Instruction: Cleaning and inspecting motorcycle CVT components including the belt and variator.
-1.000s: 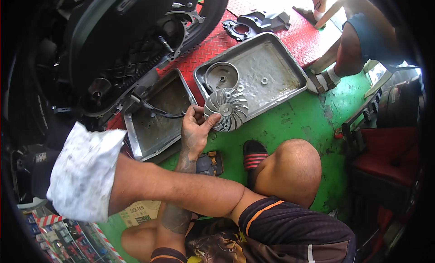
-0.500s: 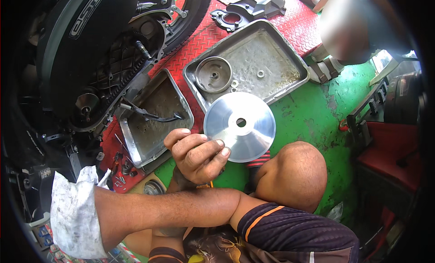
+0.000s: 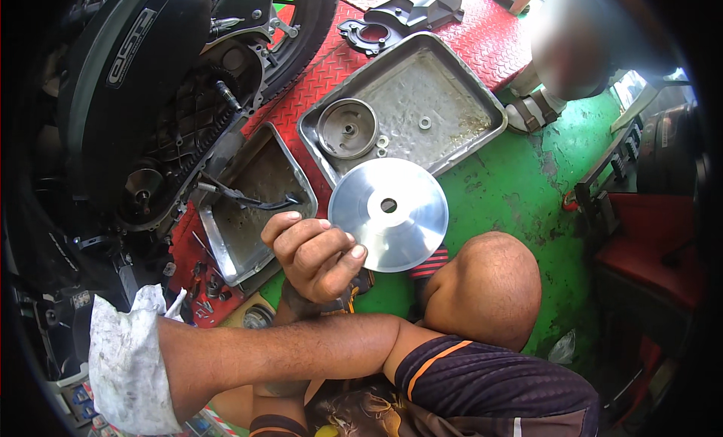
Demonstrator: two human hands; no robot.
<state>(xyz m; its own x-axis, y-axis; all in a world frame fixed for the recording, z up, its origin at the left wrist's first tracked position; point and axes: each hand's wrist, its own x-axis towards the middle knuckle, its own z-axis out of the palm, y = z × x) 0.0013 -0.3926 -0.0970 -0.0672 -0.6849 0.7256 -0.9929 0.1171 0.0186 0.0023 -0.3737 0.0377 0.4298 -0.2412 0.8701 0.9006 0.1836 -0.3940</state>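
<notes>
Metal disc (image 3: pixel 416 220) is up in the air, right of the opened dark vehicle (image 3: pixel 162 79) and nearer than the large tray (image 3: pixel 444 87). A white cloth (image 3: pixel 124 369) hides the right hand, so I can't tell how its grip stands. The left hand (image 3: pixel 309 256) is curled closed on the disc's lower left edge. Fingertips (image 3: pixel 357 251) are best set firmly at the rim, I'd say: such smooth metal could slip or smudge.
</notes>
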